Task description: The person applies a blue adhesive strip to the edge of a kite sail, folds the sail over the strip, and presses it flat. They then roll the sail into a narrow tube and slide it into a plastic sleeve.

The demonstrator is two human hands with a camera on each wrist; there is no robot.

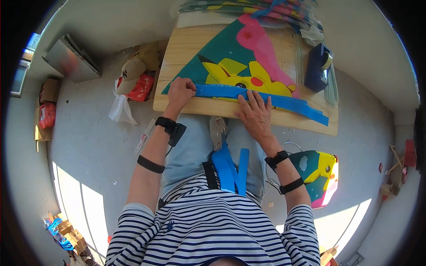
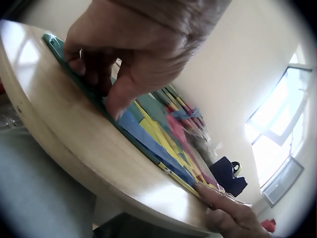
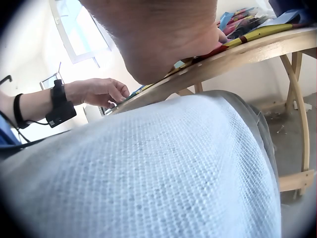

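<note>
A triangular green printed sheet (image 1: 224, 42) with a yellow cartoon figure and a pink edge lies on the wooden table (image 1: 177, 44). Along its near edge runs a flat blue strip (image 1: 222, 91), its right end reaching past the sheet. My left hand (image 1: 181, 93) pinches the strip's left end at the sheet's left corner; in the left wrist view the thumb is bent down onto it beside curled fingers. Farther right, my right hand (image 1: 257, 113) rests on the strip with its fingers extended and spread. In the right wrist view its palm side (image 3: 163, 44) hides the strip.
Bundled printed sheets (image 1: 213, 6) lie at the table's far side. A dark blue tape dispenser (image 1: 316, 68) and thin pale rods (image 1: 298, 53) are on the right. More blue strips (image 1: 224, 168) hang at my waist. Another printed piece (image 1: 310, 173) sits low on the right.
</note>
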